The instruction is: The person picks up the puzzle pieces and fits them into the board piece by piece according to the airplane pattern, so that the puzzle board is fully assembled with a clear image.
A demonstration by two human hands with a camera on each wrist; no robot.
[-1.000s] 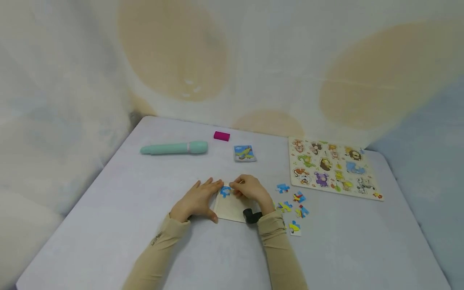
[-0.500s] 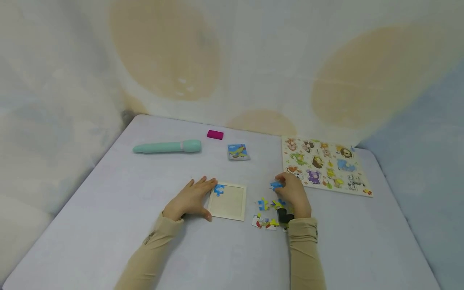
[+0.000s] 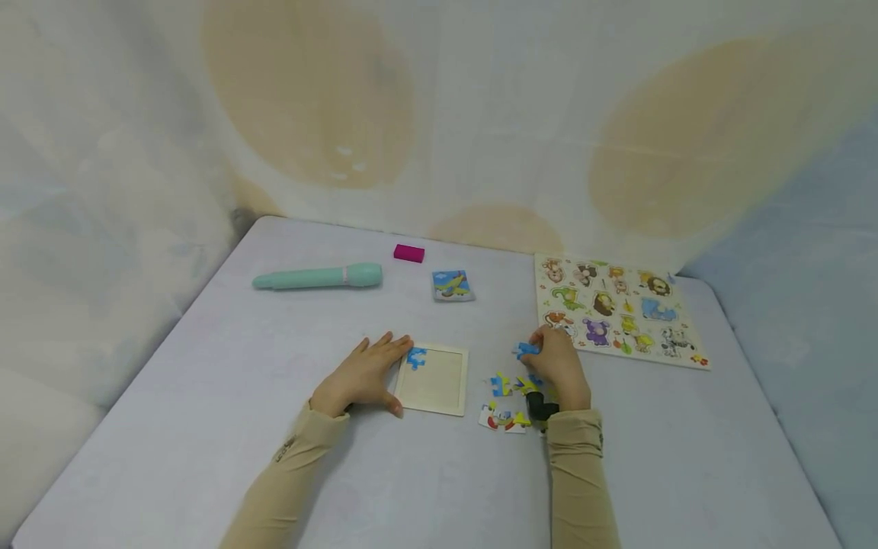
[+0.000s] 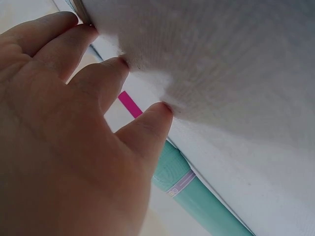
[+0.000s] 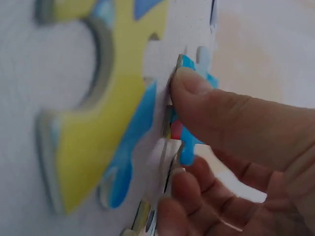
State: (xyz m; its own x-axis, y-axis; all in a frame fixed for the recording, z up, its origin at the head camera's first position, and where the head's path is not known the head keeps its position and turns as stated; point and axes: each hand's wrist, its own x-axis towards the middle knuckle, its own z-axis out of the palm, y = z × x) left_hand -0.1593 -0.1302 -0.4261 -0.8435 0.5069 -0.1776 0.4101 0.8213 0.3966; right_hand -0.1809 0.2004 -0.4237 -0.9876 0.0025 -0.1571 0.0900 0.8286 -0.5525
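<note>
My left hand [image 3: 363, 375] lies spread on the table, its fingertips and thumb at the left edge of a square wooden puzzle frame [image 3: 432, 411]. One blue puzzle piece [image 3: 416, 358] sits in the frame's far left corner. To the right, my right hand [image 3: 559, 366] pinches another blue jigsaw piece [image 3: 527, 349] between thumb and fingers. The right wrist view shows the thumb [image 5: 197, 86] on that held jigsaw piece [image 5: 187, 147], with a large yellow and blue piece [image 5: 103, 123] close by. Several loose pieces [image 3: 501, 386] lie between the frame and my right wrist.
A board of animal pictures [image 3: 623, 313] lies at the back right. Farther back are a small picture packet [image 3: 453, 286], a magenta block [image 3: 409, 253] and a mint-green pen-shaped object [image 3: 318, 277].
My right hand has moved from the frame to the loose pieces on the right and now pinches a blue jigsaw piece. My left hand stays at the frame's edge.
</note>
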